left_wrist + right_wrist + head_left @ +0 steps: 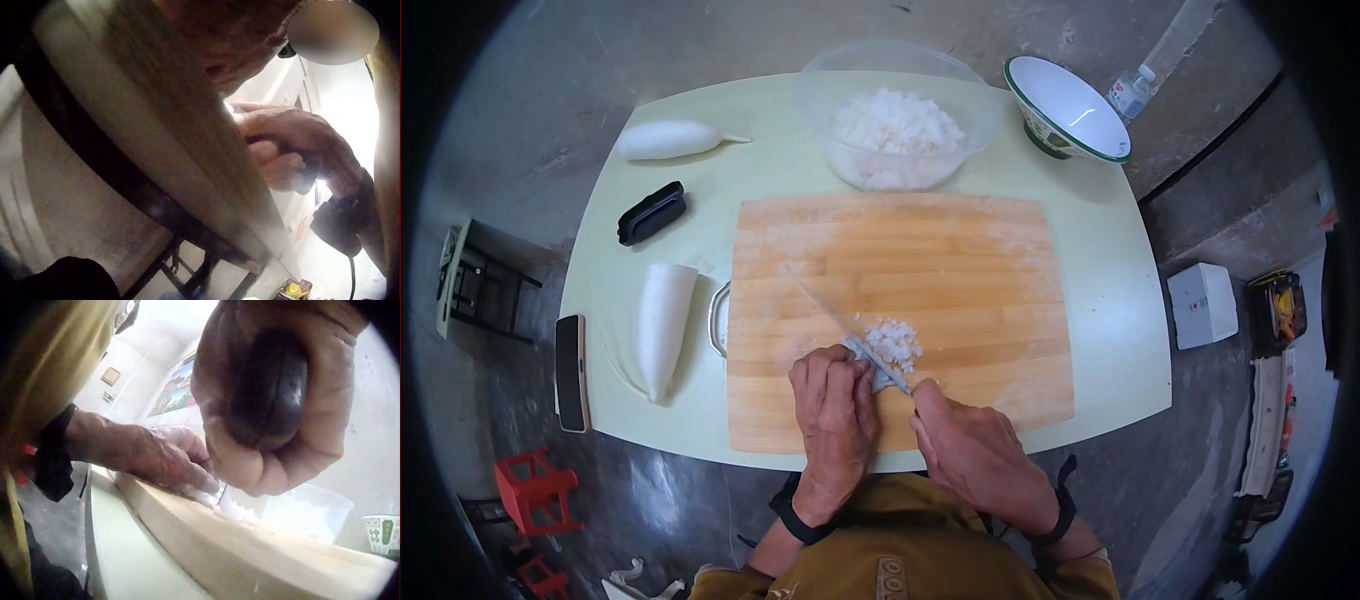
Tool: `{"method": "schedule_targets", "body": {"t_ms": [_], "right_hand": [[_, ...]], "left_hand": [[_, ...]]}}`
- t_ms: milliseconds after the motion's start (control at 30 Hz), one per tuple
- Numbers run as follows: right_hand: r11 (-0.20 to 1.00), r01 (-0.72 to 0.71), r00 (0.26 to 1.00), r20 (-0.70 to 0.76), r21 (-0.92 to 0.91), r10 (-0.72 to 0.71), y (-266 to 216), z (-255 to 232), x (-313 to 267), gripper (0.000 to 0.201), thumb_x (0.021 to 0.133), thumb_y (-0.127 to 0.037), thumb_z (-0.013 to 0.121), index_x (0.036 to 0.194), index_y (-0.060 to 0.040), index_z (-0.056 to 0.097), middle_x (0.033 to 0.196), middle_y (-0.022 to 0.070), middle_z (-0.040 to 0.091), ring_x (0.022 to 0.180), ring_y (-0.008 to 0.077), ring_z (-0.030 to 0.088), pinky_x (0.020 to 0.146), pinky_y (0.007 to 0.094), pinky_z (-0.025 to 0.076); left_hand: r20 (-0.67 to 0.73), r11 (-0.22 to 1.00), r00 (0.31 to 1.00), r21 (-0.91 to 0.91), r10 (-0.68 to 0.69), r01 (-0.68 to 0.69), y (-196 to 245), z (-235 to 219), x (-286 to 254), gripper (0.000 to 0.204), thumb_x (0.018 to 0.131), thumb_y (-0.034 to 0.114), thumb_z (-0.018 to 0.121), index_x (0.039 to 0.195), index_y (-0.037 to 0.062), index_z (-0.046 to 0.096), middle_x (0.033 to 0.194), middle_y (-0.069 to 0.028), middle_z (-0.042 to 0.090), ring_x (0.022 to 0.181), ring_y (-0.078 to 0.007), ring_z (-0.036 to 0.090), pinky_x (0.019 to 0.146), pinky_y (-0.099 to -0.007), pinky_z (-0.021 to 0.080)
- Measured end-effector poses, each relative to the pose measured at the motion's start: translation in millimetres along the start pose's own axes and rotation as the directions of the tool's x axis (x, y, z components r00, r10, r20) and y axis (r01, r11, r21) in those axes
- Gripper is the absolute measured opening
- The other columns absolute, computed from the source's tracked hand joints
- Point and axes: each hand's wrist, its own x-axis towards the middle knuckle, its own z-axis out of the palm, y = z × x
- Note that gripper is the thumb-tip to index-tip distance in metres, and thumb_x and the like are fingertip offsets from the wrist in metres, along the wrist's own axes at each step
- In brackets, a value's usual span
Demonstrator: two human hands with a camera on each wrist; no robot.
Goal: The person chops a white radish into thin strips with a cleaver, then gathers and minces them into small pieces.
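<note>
My right hand (975, 445) grips a knife (887, 373) at the board's near side, its blade slanting up and left. In the right wrist view the butt of its dark handle (269, 390) shows inside the curled fingers. My left hand (835, 400) lies left of the blade, fingers bent, holding a white radish piece (199, 495) down on the wooden cutting board (960, 270); most of that piece is hidden under the fingers. Just beyond the blade sits a small heap of chopped white radish (895, 342). The left wrist view shows mostly the board's edge and the right hand (294, 140).
Behind the board stands a clear plastic bowl (820, 90) of shredded white radish, with a green-rimmed bowl (1070, 100) to its right. On the left lie a whole radish (670, 140), a cut radish (665, 325), a black case (652, 213) and a phone (571, 375).
</note>
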Motion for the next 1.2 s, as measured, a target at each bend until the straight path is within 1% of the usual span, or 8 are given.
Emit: {"method": "schedule_targets", "body": {"t_ms": [100,233,400,733,800,900,1033,1200], "right_hand": [[0.998,0.042,0.995,-0.096,0.054,-0.036,6.4,1.4,2.5,0.017,0.094,-0.01,0.054,0.103,-0.0027,0.041,0.074,0.0206,0.062,0.067,0.0428,0.062,0.057,0.0523,0.047],[0.994,0.04,0.993,-0.115,0.103,-0.028,6.9,-4.7,-2.7,0.016,0.097,-0.012,0.053,0.102,-0.0024,0.041,0.07,0.0208,0.061,0.065,0.0431,0.061,0.057,0.0516,0.046],[0.993,-0.074,0.997,-0.006,0.091,0.075,-1.3,-14.7,-18.2,0.017,0.098,-0.014,0.053,0.104,-0.0048,0.041,0.078,0.0208,0.063,0.072,0.0442,0.062,0.061,0.0538,0.046],[0.991,-0.095,0.991,0.101,0.095,0.085,-1.7,-14.0,-23.7,0.018,0.098,-0.015,0.052,0.106,-0.0052,0.04,0.082,0.021,0.064,0.074,0.0458,0.062,0.063,0.0549,0.047],[0.993,-0.065,0.995,0.079,0.098,0.057,-1.2,-12.2,-19.0,0.018,0.097,-0.013,0.055,0.102,-0.0021,0.042,0.074,0.0221,0.06,0.068,0.0463,0.058,0.06,0.0533,0.043],[0.994,0.018,1.0,0.022,0.105,-0.021,3.2,4.1,-1.7,0.018,0.096,-0.012,0.053,0.105,-0.0035,0.04,0.079,0.0214,0.064,0.072,0.0447,0.062,0.06,0.0538,0.046],[0.998,0.024,0.997,-0.079,0.066,-0.018,3.5,9.6,7.2,0.017,0.097,-0.011,0.054,0.102,-0.0017,0.041,0.069,0.0218,0.056,0.067,0.0466,0.057,0.06,0.0539,0.042],[0.981,0.023,0.991,-0.134,0.195,0.004,3.9,-3.0,-1.4,0.017,0.097,-0.011,0.054,0.104,-0.0012,0.042,0.067,0.0236,0.054,0.067,0.0476,0.056,0.059,0.0538,0.04]], "left_hand": [[-0.013,1.0,1.0,-0.008,-0.02,0.02,-0.3,0.6,-2.1,0.021,0.077,-0.01,0.067,0.094,-0.0015,0.06,0.098,-0.0178,0.061,0.09,-0.035,0.058,0.078,-0.0405,0.048],[-0.035,0.998,0.998,-0.026,-0.06,0.059,0.4,0.0,-3.7,0.02,0.079,-0.009,0.067,0.096,-0.0012,0.061,0.099,-0.0175,0.061,0.092,-0.034,0.059,0.079,-0.0398,0.049],[-0.03,0.999,0.999,-0.014,-0.045,0.044,-1.5,-0.3,-5.4,0.02,0.079,-0.009,0.067,0.096,-0.0011,0.061,0.099,-0.0171,0.061,0.094,-0.0332,0.059,0.08,-0.0391,0.05],[0.0,1.0,1.0,-0.003,-0.009,0.009,-1.7,-1.5,-0.5,0.021,0.074,-0.012,0.067,0.091,-0.0015,0.059,0.095,-0.0166,0.061,0.088,-0.0337,0.057,0.076,-0.0405,0.048],[0.015,1.0,1.0,-0.006,-0.014,0.014,-1.1,-1.8,-0.1,0.022,0.073,-0.013,0.066,0.091,-0.0016,0.058,0.095,-0.0169,0.061,0.087,-0.0343,0.057,0.076,-0.0404,0.048],[0.007,1.0,1.0,0.004,0.009,-0.009,-1.4,-1.4,0.4,0.022,0.074,-0.013,0.066,0.091,-0.0012,0.059,0.095,-0.017,0.061,0.087,-0.0342,0.058,0.075,-0.0406,0.048],[-0.006,0.999,1.0,-0.033,0.015,-0.015,-5.2,0.9,-4.6,0.021,0.076,-0.011,0.068,0.091,-0.0004,0.057,0.097,-0.0169,0.059,0.089,-0.0352,0.055,0.077,-0.0416,0.046],[-0.062,0.996,0.995,-0.055,-0.079,0.076,-1.6,0.5,-7.2,0.022,0.079,-0.007,0.069,0.098,0.0004,0.061,0.099,-0.0168,0.062,0.093,-0.0334,0.06,0.08,-0.0399,0.05]]}}
